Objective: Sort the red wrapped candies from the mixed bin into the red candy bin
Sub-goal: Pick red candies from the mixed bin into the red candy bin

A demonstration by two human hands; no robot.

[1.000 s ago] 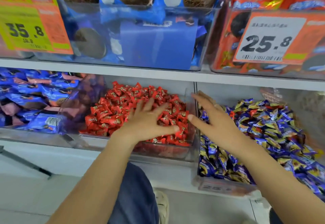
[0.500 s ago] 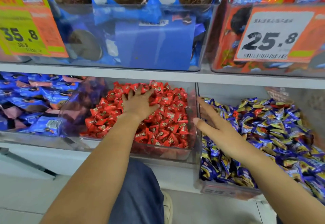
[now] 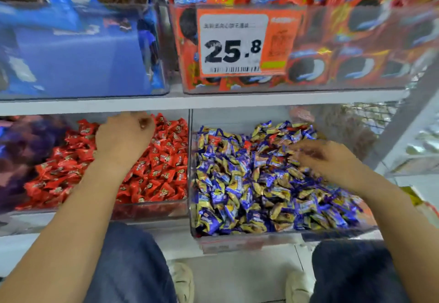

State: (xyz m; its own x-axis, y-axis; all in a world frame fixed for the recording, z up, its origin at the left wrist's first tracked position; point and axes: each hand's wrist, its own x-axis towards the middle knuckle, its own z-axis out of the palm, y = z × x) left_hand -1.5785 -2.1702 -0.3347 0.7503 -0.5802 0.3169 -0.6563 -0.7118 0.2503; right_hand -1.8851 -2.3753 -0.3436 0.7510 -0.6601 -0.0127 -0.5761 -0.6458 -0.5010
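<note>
The red candy bin on the lower shelf is heaped with red wrapped candies. My left hand lies on that heap near the back, fingers curled down into the candies; what they hold is hidden. To the right, the clear mixed bin is filled with blue and gold wrapped candies, with a few red wrapped candies showing near the back. My right hand is blurred and rests on the mixed heap at its right side, fingers spread toward the left.
A white shelf board hangs low over both bins. Above it stand clear bins of blue cookie packs and red cookie packs with a 25.8 price tag. A dim bin of purple packs sits at left. My knees and shoes are below.
The view has swung right and closer. My left hand slid further back on the red heap and curled its fingers. My right hand moved from the bins' divider to the mixed bin's right side.
</note>
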